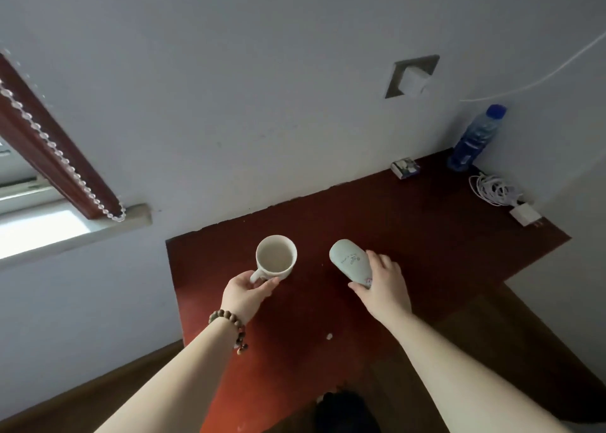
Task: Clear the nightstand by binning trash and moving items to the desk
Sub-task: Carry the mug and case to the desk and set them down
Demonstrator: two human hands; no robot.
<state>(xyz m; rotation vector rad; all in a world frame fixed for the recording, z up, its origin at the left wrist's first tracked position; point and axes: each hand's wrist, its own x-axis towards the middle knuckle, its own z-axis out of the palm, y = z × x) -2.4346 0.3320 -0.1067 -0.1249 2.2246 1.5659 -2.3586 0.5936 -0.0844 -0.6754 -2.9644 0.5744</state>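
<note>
Left hand (246, 293), beaded bracelet (229, 326) at the wrist, grip closed on the handle of a cream ceramic mug (276, 257), mug upright and apparently empty at the near left part of the dark red-brown wooden bench (410, 235). Right hand (382, 283), grip wrapped round the lower end of a pale green rounded bottle (349, 261), tilted, just right of the mug and apart from it. Far right corner: blue-capped plastic water bottle (475, 139), small printed tissue pack (405, 167), coiled white cable (493, 189) with white charger (525, 214).
</note>
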